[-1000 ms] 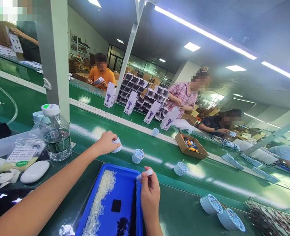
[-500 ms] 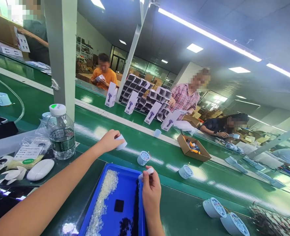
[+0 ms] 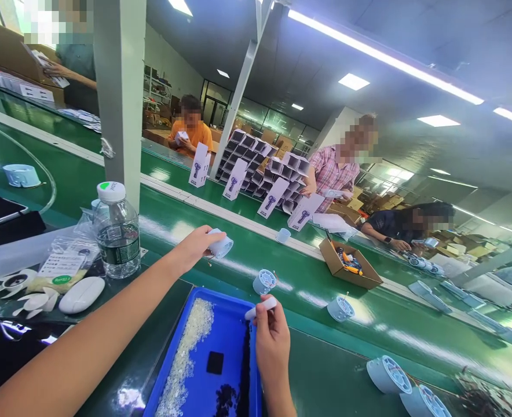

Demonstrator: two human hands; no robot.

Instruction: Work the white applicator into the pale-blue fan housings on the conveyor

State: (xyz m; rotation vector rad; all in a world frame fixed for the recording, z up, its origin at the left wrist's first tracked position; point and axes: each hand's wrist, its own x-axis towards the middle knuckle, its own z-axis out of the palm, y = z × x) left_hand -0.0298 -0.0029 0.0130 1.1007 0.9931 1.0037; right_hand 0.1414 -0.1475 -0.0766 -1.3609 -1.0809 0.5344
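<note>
My left hand (image 3: 197, 248) is closed on a light blue round fan housing (image 3: 222, 245) above the green belt, its rim tilted to the right. In my right hand (image 3: 271, 331) is a white pen-like stick (image 3: 261, 308), pinched between thumb and fingers over the right rim of a blue tray (image 3: 223, 294). Small clear rings (image 3: 186, 347) are heaped along the tray's left side. A black square (image 3: 214, 363) lies mid-tray, with small black pieces (image 3: 225, 399) near the bottom and right wall. Another fan housing (image 3: 265, 281) stands on the belt just beyond my right hand.
A water bottle (image 3: 117, 237) and a white mouse (image 3: 82, 294) are at left. More housings (image 3: 340, 308) sit on the belt and at lower right, near bundled wires (image 3: 490, 394). Beyond are a cardboard box (image 3: 349, 266), white cartons (image 3: 235, 178) and several co-workers. A post (image 3: 121, 98) rises left.
The housing in my left hand has turned, so more of its end face shows. The white stick in my right hand shows more of its length. The whole view has shifted slightly.
</note>
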